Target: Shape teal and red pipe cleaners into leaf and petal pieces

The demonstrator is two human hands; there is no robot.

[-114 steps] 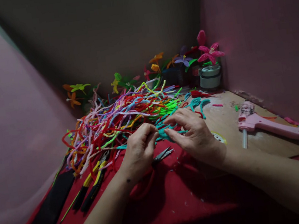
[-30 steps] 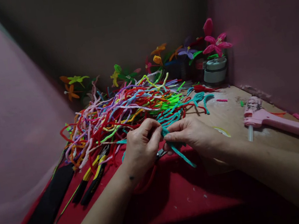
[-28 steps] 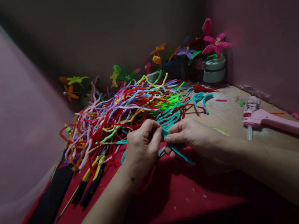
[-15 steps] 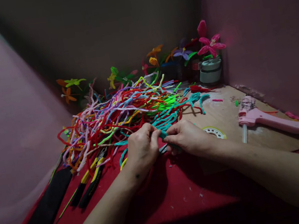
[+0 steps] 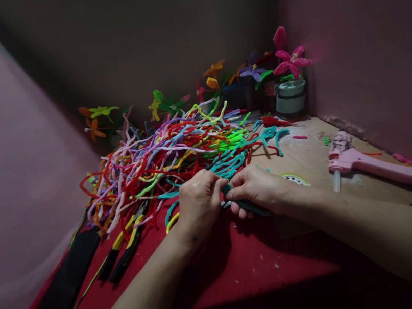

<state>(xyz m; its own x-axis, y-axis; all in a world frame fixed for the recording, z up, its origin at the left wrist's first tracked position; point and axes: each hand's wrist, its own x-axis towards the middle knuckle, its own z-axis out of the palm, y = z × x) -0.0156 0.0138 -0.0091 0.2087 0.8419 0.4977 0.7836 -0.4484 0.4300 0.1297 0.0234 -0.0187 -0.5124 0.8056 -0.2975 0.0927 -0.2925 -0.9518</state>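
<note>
My left hand (image 5: 201, 196) and my right hand (image 5: 255, 188) meet over the red cloth, thumbs and fingers pinched together. Between them is a teal pipe cleaner (image 5: 226, 189), gripped by both; its tail hangs under my right palm. Part of it is hidden by my fingers. Just beyond my fingertips lie more teal pipe cleaners (image 5: 230, 163), bent into loops. Behind my left hand spreads a big tangled heap of pipe cleaners (image 5: 159, 153) in many colours. A small grey metal piece shows below my fingers, too hidden to name.
Pliers (image 5: 127, 246) with yellow and black handles and a black pouch (image 5: 61, 289) lie at the left. To the right are a pink glue gun (image 5: 377, 162) and a roll of tape (image 5: 294, 179) on a brown board (image 5: 305, 145). Pipe-cleaner flowers (image 5: 292, 61) stand along the back.
My hands stay almost in place, still pinching. The teal tail under my right hand now shows further to the right, and the right hand's lower fingers have come into view.
</note>
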